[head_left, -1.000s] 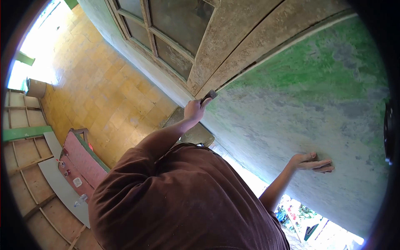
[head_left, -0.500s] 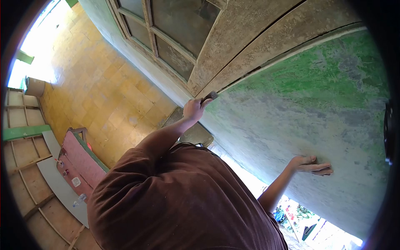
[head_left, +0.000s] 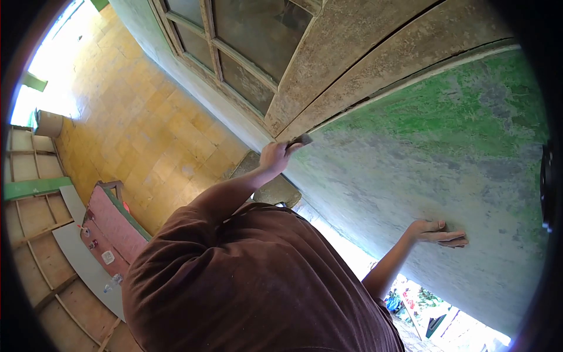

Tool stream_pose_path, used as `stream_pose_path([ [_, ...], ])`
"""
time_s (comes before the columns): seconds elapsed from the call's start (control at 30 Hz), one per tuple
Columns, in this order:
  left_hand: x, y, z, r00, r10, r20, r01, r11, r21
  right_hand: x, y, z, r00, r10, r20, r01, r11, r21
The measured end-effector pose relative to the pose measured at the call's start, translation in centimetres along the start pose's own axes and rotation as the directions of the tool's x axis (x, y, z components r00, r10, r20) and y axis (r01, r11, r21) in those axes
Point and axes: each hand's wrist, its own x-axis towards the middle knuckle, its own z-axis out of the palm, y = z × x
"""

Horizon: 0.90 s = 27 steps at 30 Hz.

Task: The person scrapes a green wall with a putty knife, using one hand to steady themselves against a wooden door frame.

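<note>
My left hand (head_left: 274, 157) is closed around a small dark block (head_left: 302, 140). The block's free end sticks out past the fingers and is at the wall, just below the wooden window frame's lower corner. My right hand (head_left: 437, 232) rests against the pale, worn part of the green painted wall (head_left: 381, 170), fingers stretched out and thumb apart, holding nothing. Grey and whitish patches show through the green paint around it.
A weathered wooden frame (head_left: 352, 53) with glass panes (head_left: 258, 35) borders the wall. Yellow floor tiles (head_left: 146, 129) lie at the left, near a pink-topped table (head_left: 111, 229) with small items. Plants (head_left: 416, 296) show at the lower right.
My left hand and the dark block have shifted slightly to the right along the wall's edge by the frame. My right hand stays in place.
</note>
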Motion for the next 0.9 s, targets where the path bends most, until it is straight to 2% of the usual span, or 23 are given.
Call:
stream_pose_path([
  [0.13, -2.3, -3.7, 0.0, 0.997, -0.081, -0.005, 0.081, 0.997, -0.009, -0.2, 0.1, 0.2, 0.999, 0.012, -0.037, -0.011, 0.999, 0.033],
  [0.27, 1.0, 0.4, 0.6, 0.990, -0.142, 0.010, 0.142, 0.990, -0.020, -0.3, -0.2, -0.1, 0.999, 0.028, -0.023, -0.027, 0.999, 0.034],
  [0.33, 1.5, 1.4, 0.5, 0.998, -0.041, -0.037, 0.040, 0.999, -0.010, -0.2, -0.2, 0.0, 0.999, 0.032, 0.017, -0.032, 0.999, 0.004],
  [0.47, -0.1, -0.2, 0.0, 0.996, -0.069, -0.062, 0.067, 0.997, -0.026, -0.1, -0.2, -0.1, 1.000, 0.022, 0.016, -0.023, 1.000, 0.010],
  [0.53, -1.4, -1.9, -0.7, 0.997, -0.075, -0.018, 0.075, 0.997, -0.001, -0.1, -0.1, 0.1, 0.999, 0.021, -0.032, -0.020, 1.000, 0.019],
  [0.63, -1.3, -2.6, -0.2, 0.995, -0.104, 0.013, 0.103, 0.994, 0.022, -0.4, 0.1, 0.2, 0.999, 0.032, -0.021, -0.032, 0.999, 0.010],
  [0.77, 1.9, 1.9, 0.1, 0.998, -0.026, -0.062, 0.025, 1.000, -0.014, -0.3, -0.3, 0.1, 0.998, 0.055, -0.015, -0.055, 0.998, 0.013],
  [0.9, 0.0, 1.0, -0.8, 0.999, -0.048, 0.014, 0.048, 0.999, -0.023, -0.2, -0.3, 0.3, 0.999, 0.008, -0.041, -0.008, 1.000, 0.014],
])
